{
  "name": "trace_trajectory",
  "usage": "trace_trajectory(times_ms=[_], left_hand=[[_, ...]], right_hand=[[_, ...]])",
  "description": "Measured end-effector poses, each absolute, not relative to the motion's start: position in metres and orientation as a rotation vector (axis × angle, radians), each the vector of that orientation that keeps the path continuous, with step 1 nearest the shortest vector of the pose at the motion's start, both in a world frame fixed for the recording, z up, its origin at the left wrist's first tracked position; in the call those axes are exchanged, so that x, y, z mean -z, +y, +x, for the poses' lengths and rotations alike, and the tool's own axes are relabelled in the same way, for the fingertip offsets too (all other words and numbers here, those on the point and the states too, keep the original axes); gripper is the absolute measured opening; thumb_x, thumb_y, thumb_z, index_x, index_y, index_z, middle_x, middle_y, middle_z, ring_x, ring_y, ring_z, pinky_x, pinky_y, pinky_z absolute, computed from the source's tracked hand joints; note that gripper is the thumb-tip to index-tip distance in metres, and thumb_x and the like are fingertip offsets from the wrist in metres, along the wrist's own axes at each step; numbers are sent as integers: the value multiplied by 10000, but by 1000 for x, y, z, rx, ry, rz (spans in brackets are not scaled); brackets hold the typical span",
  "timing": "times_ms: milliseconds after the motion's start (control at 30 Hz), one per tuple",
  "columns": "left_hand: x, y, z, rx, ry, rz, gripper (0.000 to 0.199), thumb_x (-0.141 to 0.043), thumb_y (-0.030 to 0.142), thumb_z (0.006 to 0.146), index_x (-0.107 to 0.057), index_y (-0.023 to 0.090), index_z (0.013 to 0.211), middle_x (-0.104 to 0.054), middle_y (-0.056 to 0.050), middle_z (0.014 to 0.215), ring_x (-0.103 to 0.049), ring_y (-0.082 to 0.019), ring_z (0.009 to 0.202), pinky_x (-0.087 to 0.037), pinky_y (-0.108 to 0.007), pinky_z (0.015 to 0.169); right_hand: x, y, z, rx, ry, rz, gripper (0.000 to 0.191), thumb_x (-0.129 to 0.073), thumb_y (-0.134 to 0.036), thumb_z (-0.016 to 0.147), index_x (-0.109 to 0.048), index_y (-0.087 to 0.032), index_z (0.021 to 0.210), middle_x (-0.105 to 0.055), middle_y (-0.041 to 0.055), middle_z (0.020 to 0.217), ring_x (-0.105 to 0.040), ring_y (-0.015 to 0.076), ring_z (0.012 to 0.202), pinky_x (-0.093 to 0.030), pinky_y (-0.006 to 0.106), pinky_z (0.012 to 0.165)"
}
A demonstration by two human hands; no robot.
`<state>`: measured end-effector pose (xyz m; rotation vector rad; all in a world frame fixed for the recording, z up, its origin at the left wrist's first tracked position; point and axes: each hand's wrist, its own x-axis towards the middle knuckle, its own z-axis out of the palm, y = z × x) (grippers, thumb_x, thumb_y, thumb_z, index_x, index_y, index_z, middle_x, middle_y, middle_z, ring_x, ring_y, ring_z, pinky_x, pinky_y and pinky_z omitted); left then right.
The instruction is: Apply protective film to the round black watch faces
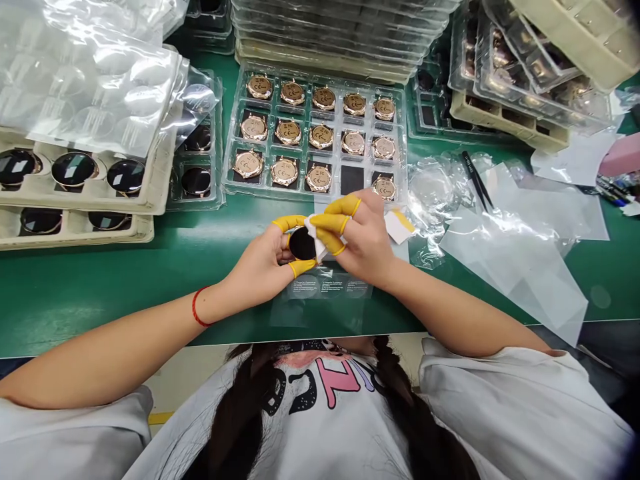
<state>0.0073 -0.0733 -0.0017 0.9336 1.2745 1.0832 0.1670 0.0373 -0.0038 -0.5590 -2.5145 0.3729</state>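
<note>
through the head view i see the left hand [270,259] gripping a dark round watch [301,245] by its edge, while the right hand [363,239] pinches a white cloth [321,250] against it. yellow finger cots [302,268] cover several fingertips on both. just beyond, i have a clear tray [229,175] of gold-toned watch backs [320,137], its front row showing one bare dark pad [353,180]. black tweezers [477,180] lie among translucent sheets [535,280] at right; cream trays [156,197] of dark-faced watches [74,169] sit at left.

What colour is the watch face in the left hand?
The watch face is black; it shows best in the head view.
</note>
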Motion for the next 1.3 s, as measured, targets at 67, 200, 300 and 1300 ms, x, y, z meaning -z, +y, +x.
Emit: trace_trajectory(times_ms=[67, 200, 300, 1300], left_hand=[[-4, -73, 9, -1085, 1265, 889, 508, -759, 245, 733, -463, 197, 1142, -679, -11, 953, -697, -157, 870, -565, -307, 837], [-14, -72, 10, -1086, 1304, 846, 517, -770, 235, 710, -462, 198, 1123, -687, 4, 889, -711, -154, 820, -573, -305, 812], [-17, -71, 9, -1081, 1325, 825, 522, -768, 213, 702, -462, 192, 1125, -693, 4, 876, -717, -153, 807, -579, -299, 798], [1, -75, 13, -1126, 1289, 1009, 500, -725, 168, 716, -477, 193, 1150, -667, -25, 1001, -682, -125, 825, -564, -230, 709]], right_hand=[[2, 44, 169, -410, -2457, -635, 246, -453, -323, 958, -685, -240, 954, -620, 62, 919, -518, 212, 926, -368, 414, 847], [0, 51, 177, -460, -2383, -714, 195, -479, -314, 944, -660, -243, 951, -616, 46, 885, -538, 211, 901, -387, 427, 854], [-1, 53, 181, -454, -2326, -663, 139, -518, -298, 924, -646, -246, 935, -621, 33, 854, -560, 203, 864, -412, 417, 822], [-2, 22, 174, -167, -2431, -304, 175, -559, -288, 924, -651, -223, 1057, -633, 62, 971, -499, 205, 968, -420, 424, 929]])
